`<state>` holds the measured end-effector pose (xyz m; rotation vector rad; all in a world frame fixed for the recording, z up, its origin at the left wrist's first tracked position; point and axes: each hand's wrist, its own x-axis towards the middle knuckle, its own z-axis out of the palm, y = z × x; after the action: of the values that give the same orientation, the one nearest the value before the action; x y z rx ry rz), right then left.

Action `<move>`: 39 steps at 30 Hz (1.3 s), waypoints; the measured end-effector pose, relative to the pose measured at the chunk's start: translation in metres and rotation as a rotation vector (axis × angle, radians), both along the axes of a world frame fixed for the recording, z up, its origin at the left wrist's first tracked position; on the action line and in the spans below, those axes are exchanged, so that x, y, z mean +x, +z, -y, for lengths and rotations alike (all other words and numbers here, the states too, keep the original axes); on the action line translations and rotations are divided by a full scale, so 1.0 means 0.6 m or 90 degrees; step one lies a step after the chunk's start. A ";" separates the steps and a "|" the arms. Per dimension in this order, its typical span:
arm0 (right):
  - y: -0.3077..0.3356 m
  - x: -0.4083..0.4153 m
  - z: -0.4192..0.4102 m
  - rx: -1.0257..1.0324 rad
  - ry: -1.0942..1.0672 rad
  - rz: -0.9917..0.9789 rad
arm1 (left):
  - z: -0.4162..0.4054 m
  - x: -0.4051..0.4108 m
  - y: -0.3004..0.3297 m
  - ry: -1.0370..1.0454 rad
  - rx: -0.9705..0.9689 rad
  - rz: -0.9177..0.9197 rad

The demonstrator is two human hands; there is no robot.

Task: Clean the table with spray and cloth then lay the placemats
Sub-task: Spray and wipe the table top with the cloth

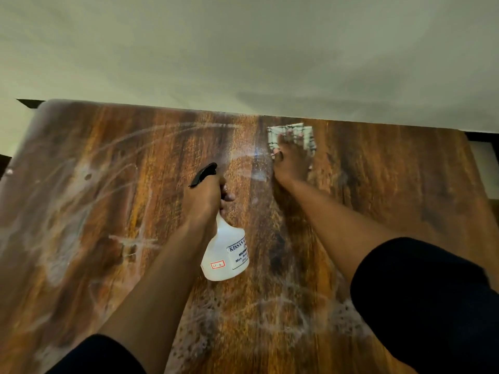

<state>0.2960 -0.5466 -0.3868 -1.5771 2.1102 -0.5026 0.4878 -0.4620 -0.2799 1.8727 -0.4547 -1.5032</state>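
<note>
Your left hand point(206, 195) is gripping the spray bottle point(225, 252); well apart, your right hand point(291, 163) is pressing flat on the cloth point(305, 136).

Dim, warm indoor light. Soft glare streak on table point(256, 157) near far edge. Faint shadow on wall point(297, 98). Whole frame soft, motion-blurred; wide-angle bending at edges.
</note>
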 end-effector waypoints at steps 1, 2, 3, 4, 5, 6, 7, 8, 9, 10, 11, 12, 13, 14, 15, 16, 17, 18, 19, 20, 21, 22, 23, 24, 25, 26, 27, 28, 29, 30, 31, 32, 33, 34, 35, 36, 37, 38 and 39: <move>0.004 0.026 0.004 -0.004 0.049 0.003 | -0.003 0.001 0.003 0.008 -0.002 0.002; 0.007 0.050 0.008 -0.003 0.100 0.001 | -0.005 0.001 0.005 0.015 -0.003 0.006; 0.008 0.069 0.011 0.004 0.154 -0.008 | -0.008 0.001 0.007 0.022 -0.004 0.013; 0.007 0.084 0.014 0.007 0.208 -0.026 | -0.009 0.001 0.009 0.028 -0.004 0.020; 0.006 0.093 0.016 0.007 0.263 -0.045 | -0.010 0.001 0.010 0.034 -0.004 0.029; 0.006 0.096 0.017 0.006 0.311 -0.058 | -0.011 0.002 0.011 0.038 -0.005 0.038; 0.007 0.092 0.020 0.008 0.351 -0.059 | -0.009 0.003 0.012 0.041 -0.008 0.043; 0.006 0.084 0.026 0.013 0.379 -0.045 | -0.008 0.004 0.013 0.044 -0.012 0.046; 0.007 0.070 0.034 0.020 0.389 -0.019 | -0.006 0.005 0.013 0.042 -0.014 0.047; 0.006 0.055 0.045 0.025 0.377 0.004 | -0.004 0.008 0.013 0.040 -0.014 0.050; 0.002 0.038 0.056 0.022 0.343 0.013 | -0.003 0.013 0.013 0.034 -0.014 0.053; -0.002 0.021 0.067 0.014 0.292 0.012 | -0.001 0.019 0.015 0.027 -0.013 0.054; -0.005 0.004 0.078 0.006 0.235 0.008 | 0.001 0.027 0.015 0.022 -0.013 0.055; -0.006 -0.010 0.085 -0.003 0.185 0.005 | 0.003 0.035 0.016 0.020 -0.011 0.057; -0.008 -0.018 0.092 -0.011 0.146 0.003 | 0.005 0.044 0.015 0.023 -0.008 0.059; -0.007 -0.021 0.097 -0.014 0.115 -0.001 | 0.007 0.053 0.016 0.028 -0.006 0.060; -0.006 -0.015 0.102 -0.015 0.087 -0.010 | 0.009 0.063 0.014 0.031 -0.006 0.060; -0.004 -0.005 0.107 -0.013 0.062 -0.025 | 0.010 0.073 0.012 0.031 -0.007 0.061; -0.001 0.007 0.111 -0.008 0.038 -0.041 | 0.012 0.082 0.009 0.026 -0.009 0.063; -0.001 0.022 0.114 -0.001 0.017 -0.055 | 0.013 0.091 0.006 0.019 -0.010 0.065; -0.002 0.036 0.116 0.008 0.004 -0.066 | 0.014 0.102 0.003 0.011 -0.010 0.065; -0.003 0.050 0.120 0.013 0.002 -0.073 | 0.015 0.113 0.001 0.006 -0.009 0.061; -0.003 0.066 0.125 0.014 0.008 -0.077 | 0.018 0.125 0.000 0.002 -0.008 0.054; -0.001 0.081 0.130 0.013 0.020 -0.079 | 0.020 0.133 0.001 -0.003 -0.009 0.047; 0.001 0.103 0.136 0.015 0.039 -0.082 | 0.024 0.143 0.000 -0.008 -0.009 0.041; 0.005 0.128 0.143 0.019 0.062 -0.086 | 0.028 0.150 0.001 -0.012 -0.009 0.037; 0.009 0.157 0.146 0.024 0.089 -0.088 | 0.033 0.157 0.000 -0.015 -0.010 0.034; 0.012 0.187 0.149 0.025 0.120 -0.090 | 0.038 0.163 0.000 -0.016 -0.012 0.034; 0.014 0.213 0.151 0.022 0.154 -0.090 | 0.043 0.166 0.000 -0.017 -0.012 0.035; 0.016 0.237 0.152 0.017 0.189 -0.086 | 0.049 0.171 0.000 -0.019 -0.013 0.036; 0.016 0.254 0.152 0.013 0.220 -0.083 | 0.054 0.176 0.002 -0.023 -0.014 0.037; 0.014 0.261 0.152 0.013 0.241 -0.080 | 0.059 0.180 0.002 -0.028 -0.015 0.037; 0.013 0.260 0.152 0.017 0.252 -0.075 | 0.065 0.183 0.001 -0.032 -0.015 0.036; 0.010 0.253 0.152 0.020 0.260 -0.068 | 0.070 0.185 0.000 -0.036 -0.013 0.034; 0.009 0.243 0.150 0.019 0.259 -0.065 | 0.075 0.187 0.000 -0.042 -0.008 0.029; 0.009 0.233 0.147 0.015 0.246 -0.063 | 0.080 0.188 0.000 -0.049 -0.002 0.022; 0.009 0.220 0.144 0.012 0.217 -0.060 | 0.085 0.190 0.000 -0.052 0.001 0.018; 0.011 0.206 0.140 0.012 0.178 -0.058 | 0.090 0.191 -0.001 -0.054 0.001 0.018; 0.013 0.189 0.136 0.013 0.136 -0.058 | 0.094 0.192 -0.001 -0.056 -0.001 0.023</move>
<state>0.4096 -0.6282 -0.3789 -1.8173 1.9733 -0.3413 0.6030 -0.5184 -0.2808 1.9032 -0.5619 -1.5273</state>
